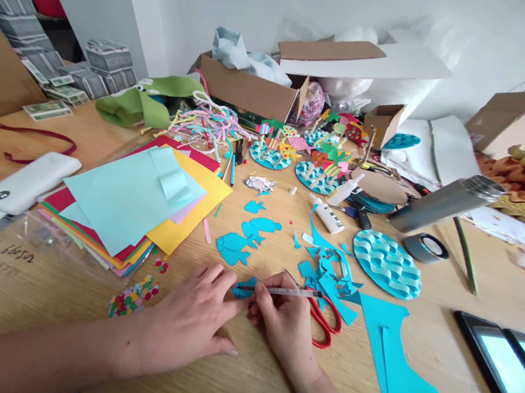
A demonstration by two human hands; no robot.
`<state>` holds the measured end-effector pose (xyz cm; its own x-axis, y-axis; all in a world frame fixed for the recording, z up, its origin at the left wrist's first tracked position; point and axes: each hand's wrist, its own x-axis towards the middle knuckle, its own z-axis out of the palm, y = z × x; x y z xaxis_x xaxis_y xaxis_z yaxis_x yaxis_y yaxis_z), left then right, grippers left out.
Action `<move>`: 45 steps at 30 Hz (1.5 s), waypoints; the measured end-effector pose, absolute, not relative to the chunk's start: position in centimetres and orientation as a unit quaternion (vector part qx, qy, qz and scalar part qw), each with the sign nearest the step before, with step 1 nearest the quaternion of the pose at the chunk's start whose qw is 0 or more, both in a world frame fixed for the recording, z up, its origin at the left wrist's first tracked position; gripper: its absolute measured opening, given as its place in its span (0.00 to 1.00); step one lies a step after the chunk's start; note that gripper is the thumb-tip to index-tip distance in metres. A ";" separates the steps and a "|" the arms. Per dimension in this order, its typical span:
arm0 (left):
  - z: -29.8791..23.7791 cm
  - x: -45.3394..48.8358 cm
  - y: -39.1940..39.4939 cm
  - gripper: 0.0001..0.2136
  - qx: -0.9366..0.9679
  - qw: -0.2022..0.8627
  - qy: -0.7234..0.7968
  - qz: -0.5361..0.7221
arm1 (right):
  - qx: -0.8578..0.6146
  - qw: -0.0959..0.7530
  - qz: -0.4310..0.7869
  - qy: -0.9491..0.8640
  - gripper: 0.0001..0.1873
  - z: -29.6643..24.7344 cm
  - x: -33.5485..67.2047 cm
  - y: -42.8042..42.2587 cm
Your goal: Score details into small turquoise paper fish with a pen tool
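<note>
My left hand [196, 315] lies flat on the wooden table [76, 300], fingertips pinning a small blue paper cutout [242, 288]. My right hand [285, 323] is closed around a slim pen [285, 290] whose tip touches that cutout. Red-handled scissors [328, 320] lie just right of my right hand. Three blue paper fish [234, 247] [260, 227] [254, 206] sit on the table beyond my hands.
A stack of coloured paper sheets [132, 202] lies to the left, with a white power bank [28, 181]. Blue paper scraps [329, 277], a wavy blue disc [386, 262], glue bottles [328, 215], a metal flask [445, 202], tape [426, 247] and a tablet [509, 368] lie right. Cardboard boxes [250, 88] stand behind.
</note>
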<state>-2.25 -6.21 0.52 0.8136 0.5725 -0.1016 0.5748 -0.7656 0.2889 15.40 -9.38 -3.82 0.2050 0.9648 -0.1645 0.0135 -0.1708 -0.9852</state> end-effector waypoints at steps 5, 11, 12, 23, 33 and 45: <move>0.4 -2.3 -6.3 0.24 0.940 0.150 0.305 0.002 | -0.593 0.498 0.479 -0.413 0.21 -3.7 15.4 -9.4; 0.4 -2.3 -6.3 0.24 0.939 0.152 0.307 0.006 | -0.591 0.499 0.481 -0.413 0.22 -3.7 15.4 -9.3; 0.5 -2.3 -6.3 0.24 0.939 0.152 0.307 0.005 | -0.589 0.500 0.482 -0.413 0.22 -3.7 15.4 -9.4; 0.5 -2.3 -6.2 0.23 0.938 0.159 0.308 0.007 | -0.589 0.496 0.485 -0.414 0.22 -3.9 15.4 -9.3; 0.7 -2.2 -6.1 0.24 0.937 0.165 0.307 0.001 | -0.586 0.500 0.483 -0.415 0.21 -3.9 15.4 -9.4; 0.7 -2.2 -6.1 0.24 0.933 0.183 0.310 0.006 | -0.565 0.619 0.373 -0.399 0.14 -3.2 15.8 -10.1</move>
